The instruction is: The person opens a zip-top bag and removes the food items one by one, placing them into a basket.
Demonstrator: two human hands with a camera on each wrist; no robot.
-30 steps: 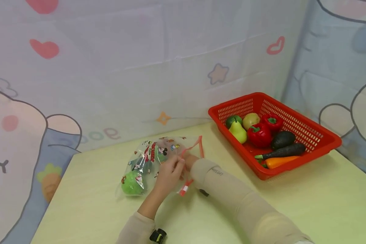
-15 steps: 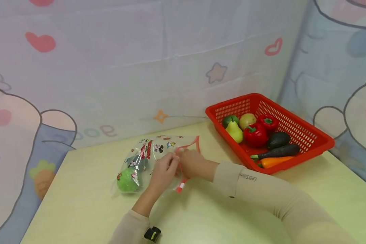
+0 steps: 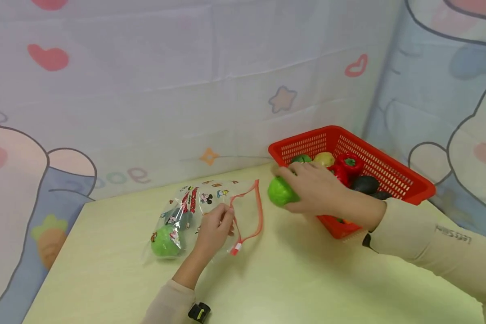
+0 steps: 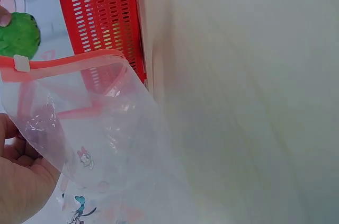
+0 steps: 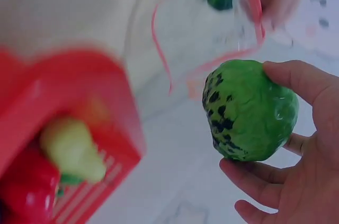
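Observation:
My right hand (image 3: pixel 317 186) grips a round, wrinkled green fruit (image 3: pixel 281 191) between the bag and the basket. Black patches mark the fruit's skin in the right wrist view, with the thumb on one side and fingers beneath. With curled fingers, my left hand (image 3: pixel 212 229) pinches the edge of a clear zip bag (image 4: pixel 132 144) printed with cartoon characters. The bag lies on the table, its orange-red zip mouth gaping toward the right and a white slider (image 4: pixel 21 63) at one end. Inside are another green round item (image 3: pixel 166 241) and something dark beside it, seen through the plastic.
A red plastic basket (image 3: pixel 423 185) stands at the right rear, behind my right hand. It holds red peppers (image 3: pixel 350 164), an avocado (image 3: pixel 365 184) and other produce, partly hidden by the hand. A printed cloth (image 3: pixel 146 90) hangs behind the table (image 3: pixel 105 270).
My right hand has come out of the bag's mouth and moved right to the basket's near side, now showing the green fruit in its grip. The left hand stays on the bag's edge.

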